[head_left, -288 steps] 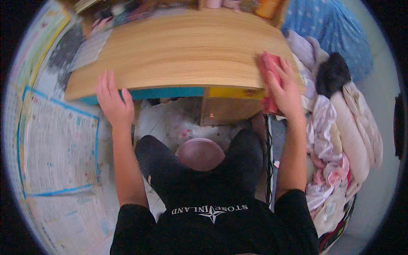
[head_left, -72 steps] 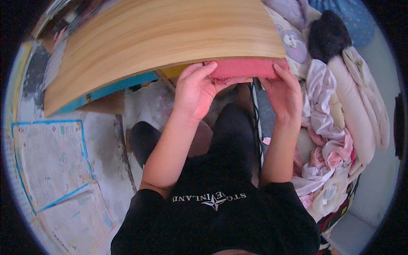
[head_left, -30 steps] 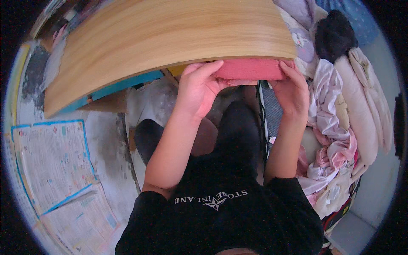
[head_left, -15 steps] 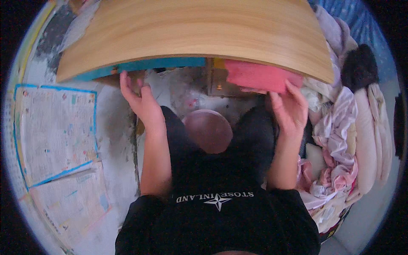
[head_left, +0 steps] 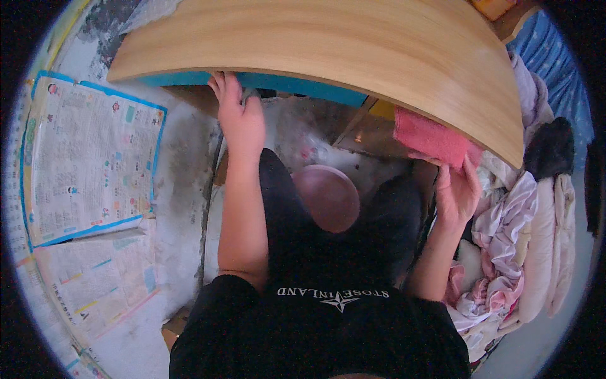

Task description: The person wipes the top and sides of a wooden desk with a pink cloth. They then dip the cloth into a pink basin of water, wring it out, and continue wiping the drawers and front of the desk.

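Note:
My right hand point(head_left: 459, 192) pinches the lower edge of a folded pink towel point(head_left: 432, 139), which sits just under the edge of a wooden desktop point(head_left: 328, 47). The upper part of the towel is hidden beneath the desktop. My left hand point(head_left: 240, 117) is raised to a blue drawer front point(head_left: 303, 88) below the same edge. Its fingers are stretched out, with the tips at the blue panel and nothing seen in them. A brown compartment point(head_left: 379, 132) lies beside the towel.
A round pinkish stool or bin top point(head_left: 327, 199) stands between my knees. Crumpled satin bedding point(head_left: 505, 215) and a black fuzzy cloth point(head_left: 549, 147) are heaped at the right. Printed sheets with blue edging point(head_left: 95, 158) hang on the left wall. A blue curtain point(head_left: 555, 69) is at the far right.
The view has turned, so the desk and both hands sit further right. My left fingers have come closer together against the drawer front. My right hand still holds the pink towel.

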{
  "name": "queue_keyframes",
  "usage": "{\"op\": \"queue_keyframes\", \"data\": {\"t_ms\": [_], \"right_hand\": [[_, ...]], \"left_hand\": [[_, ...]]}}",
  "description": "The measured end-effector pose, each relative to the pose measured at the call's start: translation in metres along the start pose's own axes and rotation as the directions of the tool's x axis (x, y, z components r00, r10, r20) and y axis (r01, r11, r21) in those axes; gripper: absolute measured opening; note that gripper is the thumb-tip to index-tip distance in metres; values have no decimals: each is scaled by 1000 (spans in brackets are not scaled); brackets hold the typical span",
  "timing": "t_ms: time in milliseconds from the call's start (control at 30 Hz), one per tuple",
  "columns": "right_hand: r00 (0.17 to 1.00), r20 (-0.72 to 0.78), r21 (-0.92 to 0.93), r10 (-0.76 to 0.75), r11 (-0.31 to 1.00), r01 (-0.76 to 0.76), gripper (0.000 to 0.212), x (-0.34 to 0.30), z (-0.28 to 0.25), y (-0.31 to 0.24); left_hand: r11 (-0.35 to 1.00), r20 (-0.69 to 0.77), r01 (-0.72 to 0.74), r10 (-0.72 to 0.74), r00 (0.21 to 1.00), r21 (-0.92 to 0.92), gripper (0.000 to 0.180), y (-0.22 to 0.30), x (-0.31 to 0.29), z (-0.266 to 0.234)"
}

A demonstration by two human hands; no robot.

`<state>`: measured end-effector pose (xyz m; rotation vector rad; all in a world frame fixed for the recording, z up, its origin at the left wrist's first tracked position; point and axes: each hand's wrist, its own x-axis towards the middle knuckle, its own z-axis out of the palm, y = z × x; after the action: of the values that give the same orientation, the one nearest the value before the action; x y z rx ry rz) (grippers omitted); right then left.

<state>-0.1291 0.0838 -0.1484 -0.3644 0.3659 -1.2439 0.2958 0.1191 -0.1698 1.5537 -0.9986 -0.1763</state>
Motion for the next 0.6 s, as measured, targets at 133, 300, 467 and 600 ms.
{"op": "queue_keyframes", "data": {"t_ms": [133, 300, 467, 600], "right_hand": [[999, -50, -11, -19, 1000, 18, 34, 1, 10, 11], [1000, -25, 5, -7, 1000, 7, 32, 0, 19, 18], [1000, -3, -2, 26, 1000, -26, 33, -6, 23, 28], [991, 12, 9, 136, 991, -136, 40, -5, 38, 49]], "left_hand": [[980, 8, -64, 67, 998, -191, 79, -5, -5, -14], [998, -122, -57, 57, 991, 1, 70, -6, -2, -11], [994, -95, -71, 80, 992, 89, 76, -16, 4, -3], [996, -69, -81, 79, 994, -33, 72, -19, 2, -3]]}}
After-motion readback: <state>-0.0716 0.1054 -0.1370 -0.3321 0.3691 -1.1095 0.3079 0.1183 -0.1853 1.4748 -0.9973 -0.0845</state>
